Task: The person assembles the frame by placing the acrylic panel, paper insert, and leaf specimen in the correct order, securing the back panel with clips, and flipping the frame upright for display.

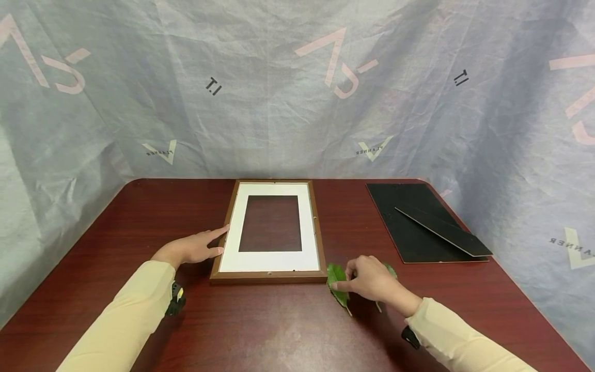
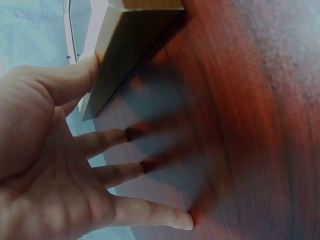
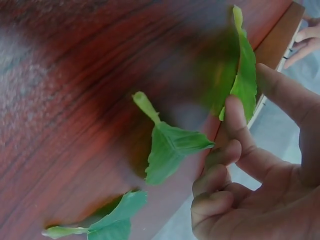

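A brown wooden picture frame (image 1: pixel 268 277) lies on the table, a white mat (image 1: pixel 232 261) with a rectangular window inside it. My left hand (image 1: pixel 197 248) rests at the frame's left side, thumb and fingertip touching the edge. Its other fingers are spread toward the tabletop in the left wrist view. Beside the frame's near right corner, my right hand (image 1: pixel 372 279) pinches a green leaf (image 3: pixel 245 75) between thumb and index finger, the remaining fingers curled in. Two more leaves, one folded along its midrib (image 3: pixel 167 152) and one lower down (image 3: pixel 112 225), lie near that hand.
A black backing board (image 1: pixel 395 222) with its slanted stand flap (image 1: pixel 441 232) lies at the right rear of the reddish-brown table (image 1: pixel 279 330). Behind the table hangs a grey printed cloth (image 1: pixel 260 103).
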Demonstrator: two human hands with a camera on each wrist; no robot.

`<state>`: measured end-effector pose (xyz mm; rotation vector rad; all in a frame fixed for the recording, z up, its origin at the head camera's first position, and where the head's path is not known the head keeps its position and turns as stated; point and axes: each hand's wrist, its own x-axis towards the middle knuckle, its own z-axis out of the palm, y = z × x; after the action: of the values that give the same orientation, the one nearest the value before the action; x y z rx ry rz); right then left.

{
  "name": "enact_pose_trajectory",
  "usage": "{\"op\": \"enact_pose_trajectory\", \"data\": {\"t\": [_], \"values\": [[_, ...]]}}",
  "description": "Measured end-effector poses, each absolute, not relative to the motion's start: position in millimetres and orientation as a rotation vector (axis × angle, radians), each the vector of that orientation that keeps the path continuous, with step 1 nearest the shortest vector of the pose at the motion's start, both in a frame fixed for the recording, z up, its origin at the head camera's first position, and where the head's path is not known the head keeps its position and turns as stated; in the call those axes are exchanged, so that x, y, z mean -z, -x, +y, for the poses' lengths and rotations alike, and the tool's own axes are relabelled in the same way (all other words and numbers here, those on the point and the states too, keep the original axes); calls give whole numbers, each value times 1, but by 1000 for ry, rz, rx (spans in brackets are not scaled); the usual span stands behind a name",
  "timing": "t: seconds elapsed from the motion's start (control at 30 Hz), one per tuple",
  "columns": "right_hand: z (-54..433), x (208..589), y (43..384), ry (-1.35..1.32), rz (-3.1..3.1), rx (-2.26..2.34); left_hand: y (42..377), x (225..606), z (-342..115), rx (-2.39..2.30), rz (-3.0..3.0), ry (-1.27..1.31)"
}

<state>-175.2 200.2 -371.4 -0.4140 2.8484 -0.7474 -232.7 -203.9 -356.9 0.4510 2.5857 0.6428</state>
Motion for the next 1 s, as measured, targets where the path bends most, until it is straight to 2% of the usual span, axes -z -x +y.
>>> {"op": "enact_pose_trajectory", "data": {"t": [0.27, 0.67, 1.0], "values": [[202, 369, 174, 550, 2804, 757, 233, 358, -205, -641, 2586, -450], [195, 370, 166, 607, 2798, 585, 233, 356, -204, -638, 2585, -455], [195, 367, 165, 662, 2732, 686, 233, 357, -204, -635, 2585, -446]]}}
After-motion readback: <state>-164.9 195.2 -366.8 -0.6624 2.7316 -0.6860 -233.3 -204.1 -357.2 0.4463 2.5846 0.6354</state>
